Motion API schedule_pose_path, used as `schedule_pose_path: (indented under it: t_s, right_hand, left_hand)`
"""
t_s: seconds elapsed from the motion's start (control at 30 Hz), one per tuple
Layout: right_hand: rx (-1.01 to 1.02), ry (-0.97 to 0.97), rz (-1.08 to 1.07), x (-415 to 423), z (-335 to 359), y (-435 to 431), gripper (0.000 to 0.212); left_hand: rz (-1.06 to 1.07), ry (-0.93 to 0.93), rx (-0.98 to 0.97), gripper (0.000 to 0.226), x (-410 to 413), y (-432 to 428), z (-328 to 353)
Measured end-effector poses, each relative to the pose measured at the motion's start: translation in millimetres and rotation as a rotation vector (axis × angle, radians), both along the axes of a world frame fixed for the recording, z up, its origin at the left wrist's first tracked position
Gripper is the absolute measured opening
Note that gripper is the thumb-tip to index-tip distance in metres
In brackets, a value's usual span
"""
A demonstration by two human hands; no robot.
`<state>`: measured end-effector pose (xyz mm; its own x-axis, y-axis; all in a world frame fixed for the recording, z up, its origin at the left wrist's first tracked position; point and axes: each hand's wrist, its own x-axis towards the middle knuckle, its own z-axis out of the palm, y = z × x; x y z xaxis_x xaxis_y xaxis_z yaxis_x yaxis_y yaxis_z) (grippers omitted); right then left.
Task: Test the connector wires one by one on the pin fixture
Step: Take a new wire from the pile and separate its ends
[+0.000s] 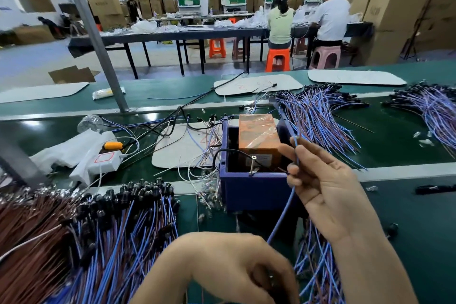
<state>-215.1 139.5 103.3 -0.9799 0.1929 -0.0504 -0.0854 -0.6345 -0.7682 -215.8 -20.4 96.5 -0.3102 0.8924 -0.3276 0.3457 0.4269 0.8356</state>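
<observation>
Workshop: green counter [407,205] on an assembly line; cardboard cartons stacked behind; two people seated at a far table, backs to us
Right grip [328,187]: raised, palm toward us; thumb and fingertips pinch one blue wire [283,212], so it is closed on that wire
Blue wire: runs close to upright through the pinch; its upper tip stands just above the fingers; its lower length drops toward our left grip [222,269]
Left grip: low and near, knuckles up, fingers curled under and blurred; we cannot tell whether it holds the wire's lower end or nothing
Pin fixture [246,187]: blue box with an orange block [259,136] inside, just left of the right grip; a metal pin [252,165] stands at its near wall
Relation: pin lies left of the pinch and slightly lower; right grip is much the nearer; we judge the wire's tip must tilt leftward and down to meet it
Piles: wires with black connectors heaped at near left [111,229]; another bundle fanned out beyond the box [318,116]
Stage: we judge one wire in hand, many waiting
</observation>
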Motion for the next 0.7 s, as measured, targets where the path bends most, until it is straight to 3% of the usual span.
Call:
schedule_pose_path:
  t_s: [0.1,0.17,0.33,0.4,0.53,0.7]
  right_hand:
    - [0.044,0.027,-0.006,-2,-1,-2,0.017]
    - [0.105,0.039,0.015,-1,-1,-2,0.016]
    - [0.365,0.027,0.2,7,1,-8,0.014]
    - [0.464,-0.008,0.286,8,1,-13,0.004]
    - [0.646,-0.067,0.436,9,-3,-22,0.011]
    - [0.945,-0.093,0.635,9,-8,-15,0.01]
  left_hand:
    - [-0.005,-0.027,-0.051,0.027,-6,-6,-7]
    - [0.098,-0.051,0.035,0.025,-9,-10,-8]
    - [0.87,0.059,0.563,0.016,-17,-6,-12]
    - [1.029,0.002,0.733,0.019,-20,-3,-14]
    - [1.114,-0.101,0.916,0.024,-20,-4,-10]
    - [1.193,-0.047,0.924,0.018,-22,-6,-11]
